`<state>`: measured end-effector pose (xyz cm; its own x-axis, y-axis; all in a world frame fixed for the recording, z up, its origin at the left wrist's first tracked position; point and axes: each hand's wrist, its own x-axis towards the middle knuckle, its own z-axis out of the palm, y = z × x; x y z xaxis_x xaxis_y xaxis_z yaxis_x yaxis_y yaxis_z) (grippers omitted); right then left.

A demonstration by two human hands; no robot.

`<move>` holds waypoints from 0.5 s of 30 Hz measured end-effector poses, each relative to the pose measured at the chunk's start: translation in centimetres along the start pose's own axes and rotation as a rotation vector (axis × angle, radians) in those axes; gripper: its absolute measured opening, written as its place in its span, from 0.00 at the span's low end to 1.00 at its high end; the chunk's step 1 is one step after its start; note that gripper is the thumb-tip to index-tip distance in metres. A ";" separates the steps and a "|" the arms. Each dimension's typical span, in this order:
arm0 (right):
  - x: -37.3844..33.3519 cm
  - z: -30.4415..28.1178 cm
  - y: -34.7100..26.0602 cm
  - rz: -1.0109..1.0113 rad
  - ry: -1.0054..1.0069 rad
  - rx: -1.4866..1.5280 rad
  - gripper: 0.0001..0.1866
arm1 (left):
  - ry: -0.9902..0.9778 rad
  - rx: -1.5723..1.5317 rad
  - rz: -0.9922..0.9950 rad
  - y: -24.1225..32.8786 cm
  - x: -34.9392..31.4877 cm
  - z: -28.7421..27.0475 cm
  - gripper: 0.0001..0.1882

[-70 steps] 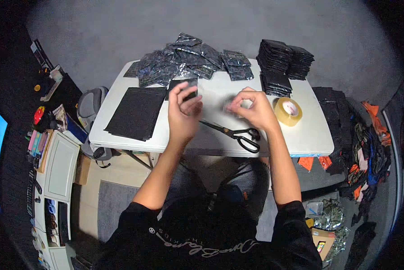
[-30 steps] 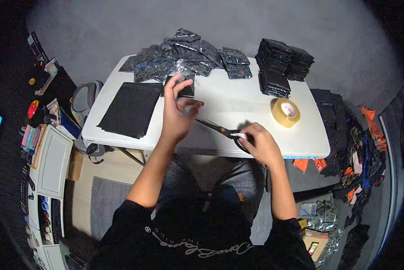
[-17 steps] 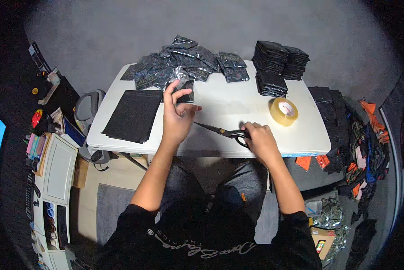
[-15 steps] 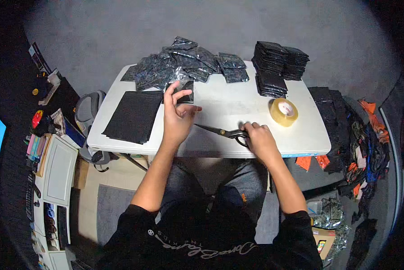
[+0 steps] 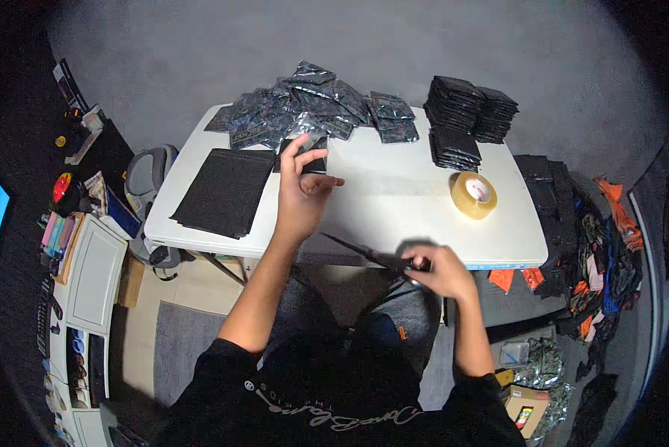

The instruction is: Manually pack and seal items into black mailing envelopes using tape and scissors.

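My right hand (image 5: 447,274) grips the handles of black scissors (image 5: 365,252) at the table's front edge. The closed-looking blades point left, toward my left wrist. Above the table my left hand (image 5: 303,197) is raised, fingers and thumb apart. A shiny clear patch (image 5: 304,124) shows just beyond its fingertips; I cannot tell whether it touches them. Partly hidden behind those fingers lies a small black packet (image 5: 316,158). Left of my left hand is a stack of flat black sheets or bags (image 5: 226,192). A roll of clear yellowish tape (image 5: 462,205) sits right of the scissors.
At the back of the white table (image 5: 394,175) is a heap of black packets in clear wrapping (image 5: 282,108). Neat stacks of black packets (image 5: 453,112) stand at its back right. Beyond the right edge are dark and orange fabrics (image 5: 606,246); a grey chair (image 5: 147,182) stands left.
My right hand has drawn the scissors back toward me, to the table's front edge. My left hand keeps nearly the same pose. The whole view has shifted slightly.
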<state>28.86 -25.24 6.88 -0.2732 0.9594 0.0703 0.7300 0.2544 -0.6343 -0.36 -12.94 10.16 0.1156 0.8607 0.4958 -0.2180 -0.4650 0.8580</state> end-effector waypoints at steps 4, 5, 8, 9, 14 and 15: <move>-2.9 4.7 2.0 -0.036 -0.127 0.435 0.18 | -0.005 0.015 0.009 0.0 0.3 0.6 0.43; -3.6 6.5 2.0 0.025 -0.137 0.699 0.19 | -0.011 0.017 0.004 0.2 0.2 0.7 0.43; -3.6 10.0 2.7 -0.060 -0.205 0.868 0.22 | 0.007 -0.048 -0.038 0.4 0.2 1.1 0.43; -3.8 11.2 3.3 -0.057 -0.195 0.873 0.22 | 0.004 -0.045 -0.022 0.4 0.2 1.3 0.43; -2.9 13.9 1.5 -0.133 -0.020 0.739 0.29 | 0.011 -0.050 -0.005 1.1 0.0 1.4 0.43; -2.7 14.2 0.8 -0.152 0.059 0.734 0.28 | 0.022 -0.059 -0.021 1.3 -0.1 1.4 0.43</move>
<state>21.26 -29.34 -4.78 -0.2884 0.9304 0.2264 0.0760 0.2579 -0.9632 0.76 -13.90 11.41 0.0997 0.8745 0.4746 -0.2731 -0.4346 0.8582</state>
